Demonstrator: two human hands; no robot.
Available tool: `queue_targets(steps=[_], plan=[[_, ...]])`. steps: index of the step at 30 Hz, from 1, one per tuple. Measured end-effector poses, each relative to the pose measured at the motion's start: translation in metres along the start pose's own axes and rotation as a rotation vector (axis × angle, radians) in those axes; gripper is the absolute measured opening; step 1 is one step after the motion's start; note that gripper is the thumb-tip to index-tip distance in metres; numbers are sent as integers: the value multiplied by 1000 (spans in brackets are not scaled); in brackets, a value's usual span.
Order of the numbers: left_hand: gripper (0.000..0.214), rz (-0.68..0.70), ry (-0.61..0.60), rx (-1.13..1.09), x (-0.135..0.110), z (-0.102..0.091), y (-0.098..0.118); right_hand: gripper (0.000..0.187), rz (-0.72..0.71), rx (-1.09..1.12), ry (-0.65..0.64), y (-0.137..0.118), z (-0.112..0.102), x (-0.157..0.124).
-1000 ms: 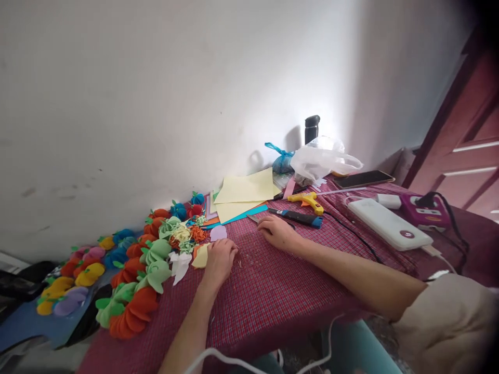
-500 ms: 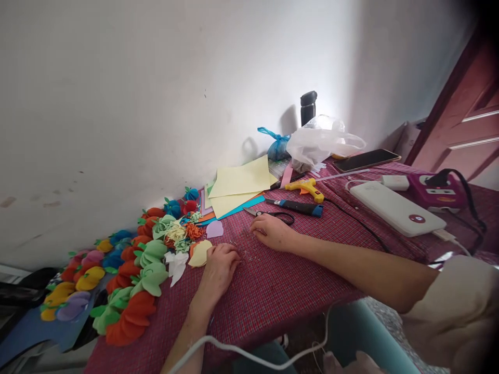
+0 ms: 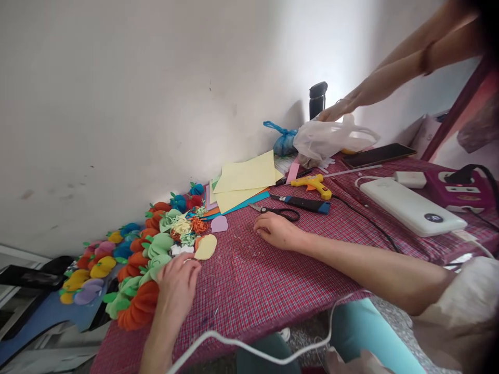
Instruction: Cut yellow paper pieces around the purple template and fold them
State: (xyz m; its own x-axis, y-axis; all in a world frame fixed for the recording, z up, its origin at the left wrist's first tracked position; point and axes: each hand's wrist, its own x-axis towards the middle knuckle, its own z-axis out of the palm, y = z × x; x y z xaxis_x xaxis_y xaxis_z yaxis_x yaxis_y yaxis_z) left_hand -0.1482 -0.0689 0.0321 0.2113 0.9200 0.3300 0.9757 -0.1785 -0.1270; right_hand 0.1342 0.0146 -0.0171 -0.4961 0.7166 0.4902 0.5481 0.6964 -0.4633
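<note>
My left hand [image 3: 179,278] lies palm down at the left, fingers loosely bent and apart, its fingertips at the crumpled white tissue [image 3: 181,250]. I cannot tell whether they touch it. Beside them are a cream cut-out [image 3: 206,247] with an orange piece under it and a lilac cut-out [image 3: 219,224]. Orange and green foam pumpkins [image 3: 140,304] stand against that hand's left side. On the tablecloth my right hand [image 3: 278,231] rests with relaxed fingers and nothing visible in it, just in front of the black-handled scissors [image 3: 286,213].
Behind the scissors lie a utility knife [image 3: 306,204] and a yellow glue gun [image 3: 314,185]. Yellow sheets [image 3: 245,174] lie near the wall. A power bank [image 3: 411,205] sits at right. Another person's hands [image 3: 343,108] reach over a white plastic bag [image 3: 331,137]. A white cable [image 3: 249,350] crosses in front.
My left hand has moved left from the cream cut-out to the white tissue. My right hand stays put. Another person's arms have come in at the upper right.
</note>
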Motion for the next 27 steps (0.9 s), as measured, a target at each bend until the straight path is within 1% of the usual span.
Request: queue_targets(steps=[3,5,6,7,9,12,13,15,17,18,19,21,22,24,25,27], plan=[[20,-92,-71,102,-16,-4,-24,19,-4,-2,-26,0,3,-1],[22,-105,-132,135,-24,-3,-29,19,5,-6,-37,0,6,-2],[26,-93,-150,139,-27,-2,-28,19,9,-10,-42,0,7,-2],[29,-78,-153,135,-29,0,-23,19,12,-12,-48,0,7,-3],[25,-16,-147,95,-28,4,-8,20,20,-16,-56,0,8,-3],[27,85,-107,4,-20,11,27,21,24,-12,-64,0,7,-3],[32,121,-93,-25,-17,13,39,22,21,-8,-64,0,7,-3],[45,235,-130,-64,-11,17,58,23,10,1,-63,1,6,-3],[42,290,-156,-85,-5,17,65,23,4,7,-57,1,6,-3],[38,276,-148,-82,-2,17,64,23,2,7,-56,0,6,-3],[34,230,-121,-68,1,15,60,23,0,7,-55,0,6,-3],[31,63,-33,-12,10,12,44,22,-8,8,-56,-2,5,-3],[31,-22,-11,23,16,11,35,21,-14,11,-59,-3,5,-3],[33,-150,-64,96,28,12,17,21,-23,14,-64,-5,6,-4],[33,-189,-126,118,33,15,9,21,-25,16,-67,-5,6,-4],[34,-235,-213,151,42,22,0,21,-22,17,-72,-5,6,-4]])
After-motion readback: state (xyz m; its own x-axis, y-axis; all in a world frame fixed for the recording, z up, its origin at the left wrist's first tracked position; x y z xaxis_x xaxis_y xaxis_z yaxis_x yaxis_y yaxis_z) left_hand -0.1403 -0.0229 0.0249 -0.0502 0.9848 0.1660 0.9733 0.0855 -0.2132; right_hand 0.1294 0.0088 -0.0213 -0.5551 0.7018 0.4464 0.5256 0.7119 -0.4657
